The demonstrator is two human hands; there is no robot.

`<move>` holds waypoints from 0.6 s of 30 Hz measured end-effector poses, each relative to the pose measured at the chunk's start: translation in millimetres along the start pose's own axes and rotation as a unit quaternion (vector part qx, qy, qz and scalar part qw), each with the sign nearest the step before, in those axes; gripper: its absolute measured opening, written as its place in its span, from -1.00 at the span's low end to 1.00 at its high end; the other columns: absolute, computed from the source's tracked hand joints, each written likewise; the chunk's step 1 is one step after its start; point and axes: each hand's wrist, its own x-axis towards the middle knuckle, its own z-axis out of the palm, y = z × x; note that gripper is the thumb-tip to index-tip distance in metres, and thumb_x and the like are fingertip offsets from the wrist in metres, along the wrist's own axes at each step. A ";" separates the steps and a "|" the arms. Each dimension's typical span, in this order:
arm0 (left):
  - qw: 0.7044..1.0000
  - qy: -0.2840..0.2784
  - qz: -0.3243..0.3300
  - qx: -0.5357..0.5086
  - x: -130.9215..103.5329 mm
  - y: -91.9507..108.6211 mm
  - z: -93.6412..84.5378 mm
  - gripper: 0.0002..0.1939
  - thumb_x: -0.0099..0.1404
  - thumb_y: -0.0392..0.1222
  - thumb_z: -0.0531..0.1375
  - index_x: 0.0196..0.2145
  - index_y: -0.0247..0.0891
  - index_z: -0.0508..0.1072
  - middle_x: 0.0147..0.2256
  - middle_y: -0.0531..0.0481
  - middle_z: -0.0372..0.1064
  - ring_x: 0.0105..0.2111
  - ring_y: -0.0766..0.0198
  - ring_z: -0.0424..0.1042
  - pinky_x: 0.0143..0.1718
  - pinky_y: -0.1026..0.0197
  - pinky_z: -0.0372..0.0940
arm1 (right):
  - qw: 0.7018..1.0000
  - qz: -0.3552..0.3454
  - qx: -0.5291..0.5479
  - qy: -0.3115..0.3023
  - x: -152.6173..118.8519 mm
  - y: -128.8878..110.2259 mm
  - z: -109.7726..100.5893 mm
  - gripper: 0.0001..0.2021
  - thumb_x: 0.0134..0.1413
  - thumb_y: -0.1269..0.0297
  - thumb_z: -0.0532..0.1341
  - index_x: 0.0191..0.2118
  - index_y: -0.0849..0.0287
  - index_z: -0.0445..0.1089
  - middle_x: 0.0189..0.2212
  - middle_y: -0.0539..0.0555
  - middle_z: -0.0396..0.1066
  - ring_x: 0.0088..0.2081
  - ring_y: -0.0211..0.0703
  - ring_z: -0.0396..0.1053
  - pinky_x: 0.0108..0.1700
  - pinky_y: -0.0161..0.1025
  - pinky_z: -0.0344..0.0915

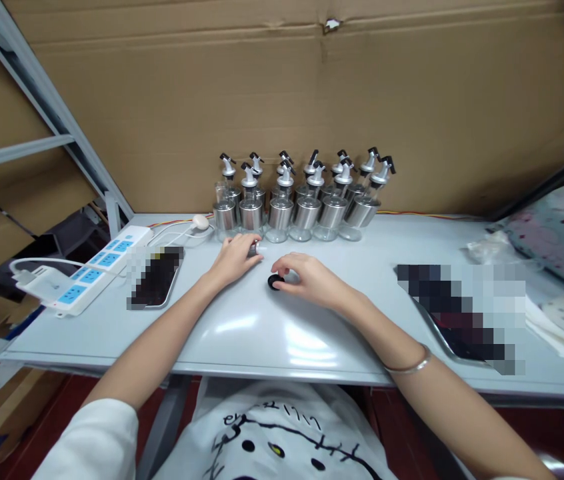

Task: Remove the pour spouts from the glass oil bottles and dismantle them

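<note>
At frame centre the left hand (235,259) curls its grip over a small silver metal cap piece (257,249) on the pale grey surface (242,333); just lower right, apart from it, the right hand (307,279) pinches a small round black disc (275,282); glass dispenser bottles with steel sleeves (302,200) stand behind.

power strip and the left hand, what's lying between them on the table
A phone, blurred out, lies flat on the grey table between the power strip and the left hand, in the head view.
</note>
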 end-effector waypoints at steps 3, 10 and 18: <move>1.000 -0.005 -0.004 0.004 2.0 -0.9 1.7 -0.64 0.26 -0.10 0.18 -0.02 -0.24 0.26 -0.12 -0.10 0.40 -0.08 0.09 0.34 -0.06 0.02 0.11 | 1.000 0.017 0.012 -0.017 0.1 -4.2 3.3 -0.87 0.02 0.37 0.25 -0.24 0.18 0.41 -0.37 0.08 0.43 -0.31 -0.15 0.37 -0.21 -0.22 0.26; 1.000 -0.017 -0.003 0.004 2.7 -1.0 4.4 -0.59 0.24 -0.09 0.20 0.01 -0.24 0.26 -0.11 -0.11 0.39 -0.06 0.06 0.32 -0.03 -0.01 0.14 | 0.989 0.050 0.126 -0.065 -4.3 -1.0 -16.2 -0.79 -0.08 0.39 0.25 -0.23 0.17 0.41 -0.26 0.08 0.48 -0.24 -0.15 0.41 -0.17 -0.22 0.30; 0.996 0.062 0.063 -0.021 -2.4 3.6 -12.7 -0.77 0.34 -0.16 0.04 -0.12 -0.31 0.35 -0.15 -0.13 0.38 -0.11 0.14 0.31 -0.05 0.09 0.20 | 0.979 0.198 -0.003 -0.043 -14.6 38.4 -48.4 -0.89 -0.08 0.44 0.17 -0.38 0.21 0.43 -0.48 0.06 0.45 -0.43 -0.17 0.37 -0.34 -0.26 0.26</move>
